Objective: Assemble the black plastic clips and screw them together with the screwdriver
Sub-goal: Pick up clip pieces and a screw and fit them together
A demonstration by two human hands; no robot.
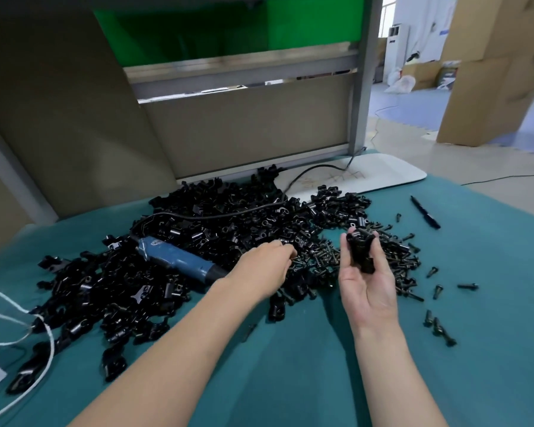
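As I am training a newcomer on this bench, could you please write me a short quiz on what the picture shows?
1. True or false: the blue electric screwdriver lies on the heap of black plastic clips.
2. Which hand holds a black plastic clip: A left, B right?
3. Fill in: the black pen lies on the ____ cloth.
Key: 1 true; 2 B, the right hand; 3 teal.

You face a beige partition [244,124] with a grey post [363,72] and a green sheet [182,32] behind. To your right, cardboard boxes [490,72] stand on a blue floor mat [413,103].
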